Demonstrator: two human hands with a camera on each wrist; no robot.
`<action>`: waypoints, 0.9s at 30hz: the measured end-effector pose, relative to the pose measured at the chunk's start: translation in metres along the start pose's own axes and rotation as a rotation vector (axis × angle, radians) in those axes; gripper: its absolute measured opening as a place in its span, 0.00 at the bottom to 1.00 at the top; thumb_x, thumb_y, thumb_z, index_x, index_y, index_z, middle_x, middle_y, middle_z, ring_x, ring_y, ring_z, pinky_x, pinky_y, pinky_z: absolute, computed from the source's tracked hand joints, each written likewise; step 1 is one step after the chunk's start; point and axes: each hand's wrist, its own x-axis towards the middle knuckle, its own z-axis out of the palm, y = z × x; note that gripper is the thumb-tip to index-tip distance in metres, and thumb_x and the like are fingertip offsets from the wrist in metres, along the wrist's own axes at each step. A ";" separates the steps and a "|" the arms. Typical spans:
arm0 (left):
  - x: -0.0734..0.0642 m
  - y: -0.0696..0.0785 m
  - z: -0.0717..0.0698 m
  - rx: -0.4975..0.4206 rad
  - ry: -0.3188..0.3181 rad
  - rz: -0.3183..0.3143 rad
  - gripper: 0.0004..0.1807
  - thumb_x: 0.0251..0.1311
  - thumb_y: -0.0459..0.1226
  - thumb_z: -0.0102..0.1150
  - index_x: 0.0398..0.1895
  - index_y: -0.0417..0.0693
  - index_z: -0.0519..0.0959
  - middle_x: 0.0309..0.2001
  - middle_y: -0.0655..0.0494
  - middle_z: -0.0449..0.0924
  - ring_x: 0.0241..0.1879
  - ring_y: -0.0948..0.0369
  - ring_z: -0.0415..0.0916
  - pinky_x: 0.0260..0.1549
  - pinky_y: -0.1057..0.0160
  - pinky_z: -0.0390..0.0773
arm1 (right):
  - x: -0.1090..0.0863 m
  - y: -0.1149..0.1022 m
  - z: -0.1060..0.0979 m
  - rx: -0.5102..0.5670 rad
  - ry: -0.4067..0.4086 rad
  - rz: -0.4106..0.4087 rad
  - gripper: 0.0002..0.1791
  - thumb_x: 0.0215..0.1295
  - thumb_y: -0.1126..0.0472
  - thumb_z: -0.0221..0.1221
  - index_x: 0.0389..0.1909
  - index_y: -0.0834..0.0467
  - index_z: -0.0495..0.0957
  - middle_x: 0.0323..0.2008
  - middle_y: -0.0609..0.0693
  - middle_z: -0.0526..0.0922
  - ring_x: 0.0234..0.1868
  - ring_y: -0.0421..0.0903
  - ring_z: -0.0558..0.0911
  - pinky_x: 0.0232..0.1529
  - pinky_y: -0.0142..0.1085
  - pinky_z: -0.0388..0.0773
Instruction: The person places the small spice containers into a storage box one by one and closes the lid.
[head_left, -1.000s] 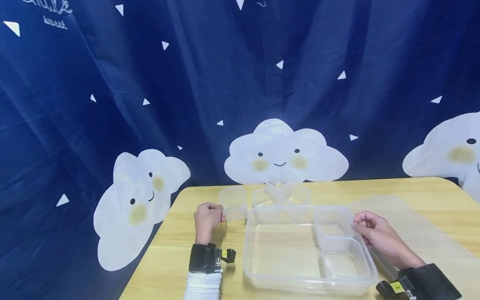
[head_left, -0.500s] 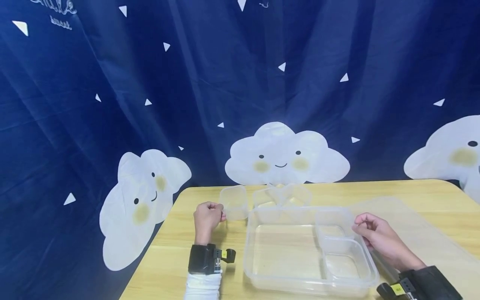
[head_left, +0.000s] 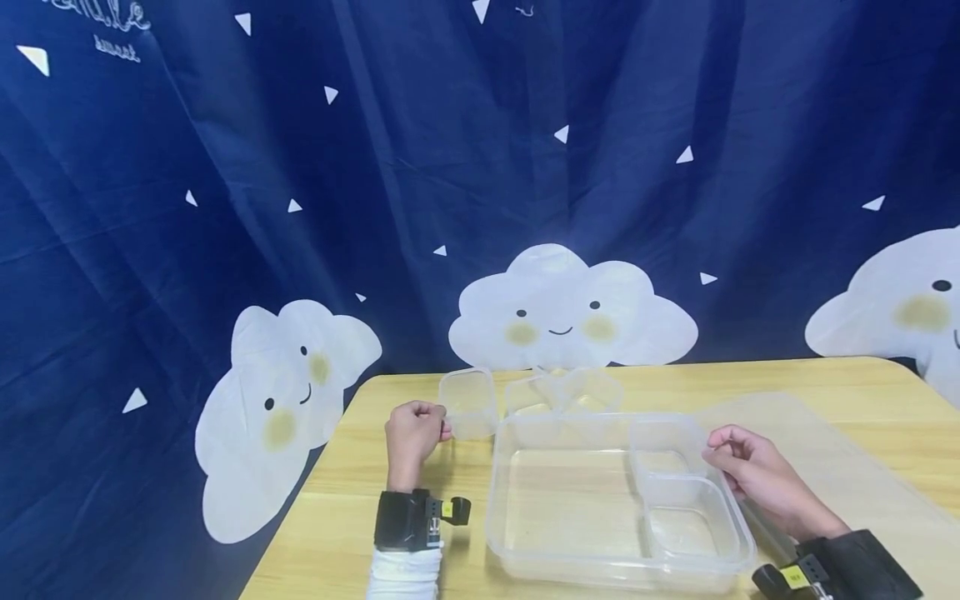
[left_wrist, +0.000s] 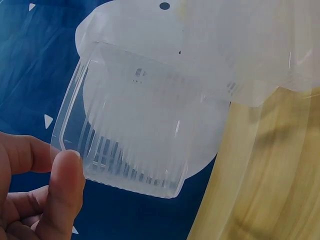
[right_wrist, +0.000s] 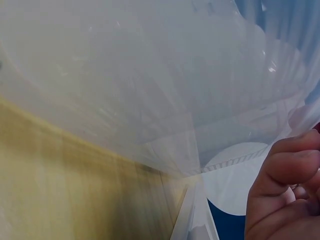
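My left hand (head_left: 415, 435) pinches the rim of a small clear plastic container (head_left: 469, 398) between thumb and forefinger. In the left wrist view this ribbed container (left_wrist: 135, 125) is tilted and nothing shows inside it. A large clear rectangular plastic box (head_left: 573, 508) sits before me on the table. My right hand (head_left: 761, 477), with curled fingers, grips its right rim near the back corner. Inside the box, along its right side, stand one small container (head_left: 686, 521) in front and another (head_left: 663, 454) behind. In the right wrist view the box wall (right_wrist: 150, 80) fills much of the frame.
Behind the box stand two more small clear containers (head_left: 531, 393), (head_left: 594, 390) close together. A flat translucent lid or sheet (head_left: 840, 467) lies on the wooden table (head_left: 330, 492) at right. A dark blue curtain (head_left: 420, 125) with clouds hangs beyond the far edge.
The small container in my left hand has tipped up very slightly. Both hands keep their places; the view itself shifts a little.
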 end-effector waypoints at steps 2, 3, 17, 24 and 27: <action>0.000 0.001 0.000 0.000 0.005 0.001 0.09 0.58 0.34 0.57 0.33 0.34 0.81 0.21 0.52 0.82 0.20 0.59 0.82 0.26 0.64 0.83 | 0.000 0.000 0.000 0.006 0.001 -0.001 0.08 0.69 0.66 0.54 0.41 0.68 0.67 0.22 0.45 0.65 0.18 0.39 0.66 0.17 0.31 0.66; 0.000 0.001 0.000 0.000 0.007 0.002 0.09 0.58 0.34 0.57 0.33 0.34 0.82 0.21 0.52 0.82 0.20 0.59 0.82 0.26 0.64 0.83 | 0.000 0.000 0.000 0.005 0.001 -0.001 0.08 0.69 0.66 0.54 0.41 0.68 0.67 0.22 0.45 0.65 0.18 0.39 0.66 0.17 0.31 0.66; -0.001 0.003 0.000 -0.001 0.042 0.021 0.09 0.58 0.33 0.56 0.34 0.34 0.81 0.21 0.51 0.82 0.20 0.58 0.82 0.27 0.64 0.83 | 0.000 0.000 -0.001 0.008 -0.004 0.021 0.07 0.69 0.66 0.54 0.40 0.67 0.67 0.23 0.45 0.64 0.18 0.39 0.65 0.17 0.31 0.66; -0.003 0.006 0.002 -0.027 0.051 0.033 0.09 0.57 0.34 0.57 0.34 0.35 0.82 0.21 0.50 0.83 0.19 0.58 0.82 0.27 0.63 0.83 | 0.000 -0.001 -0.001 -0.007 0.003 0.033 0.08 0.69 0.65 0.54 0.41 0.66 0.68 0.23 0.46 0.65 0.19 0.40 0.66 0.17 0.31 0.67; -0.004 0.008 0.002 -0.032 0.053 0.043 0.09 0.57 0.34 0.57 0.34 0.35 0.82 0.21 0.50 0.83 0.18 0.58 0.82 0.27 0.63 0.83 | 0.000 -0.001 -0.001 -0.009 0.005 0.033 0.08 0.69 0.65 0.54 0.41 0.66 0.68 0.23 0.46 0.65 0.19 0.40 0.66 0.17 0.31 0.67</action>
